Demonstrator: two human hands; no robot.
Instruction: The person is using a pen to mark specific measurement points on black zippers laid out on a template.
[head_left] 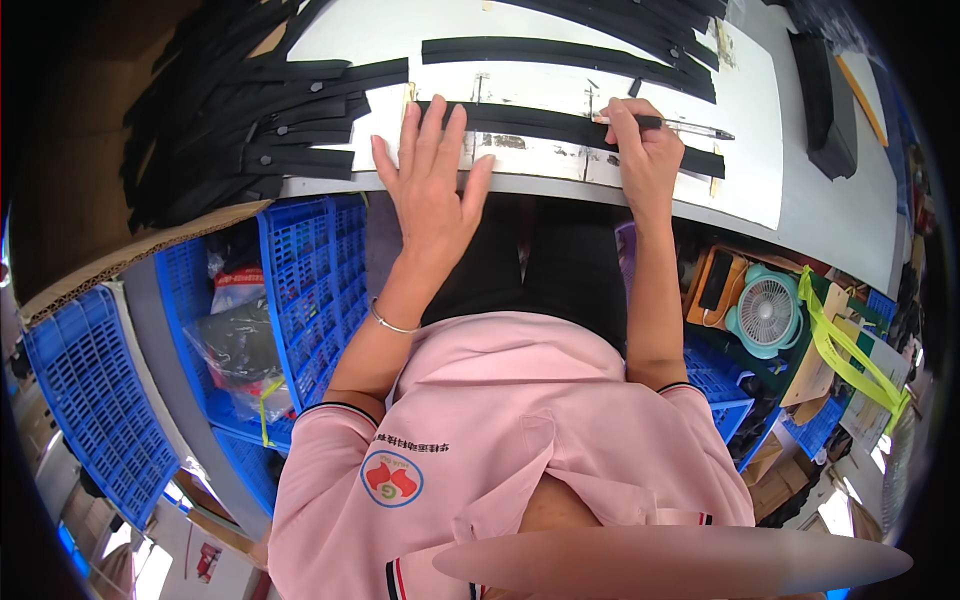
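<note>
My left hand (430,170) lies flat with fingers spread, its fingertips over the left end of a black fabric strip (530,122). The strip runs left to right along a white board (740,60) marked with dark lines. In my right hand (648,155) is a pen (700,130) with a clear barrel and black grip, its tip pointing left at the strip's upper edge. A second black strip (500,48) stretches across the board farther back. Beyond it lies a small black piece (635,87), too small to name.
Loose black strips (210,140) are heaped at the left beside a cardboard box (90,265); more strips (640,30) lie at the back. A black block-shaped object (822,105) stands right. Below the table are blue crates (315,270), a turquoise fan (768,310) and a phone (715,280).
</note>
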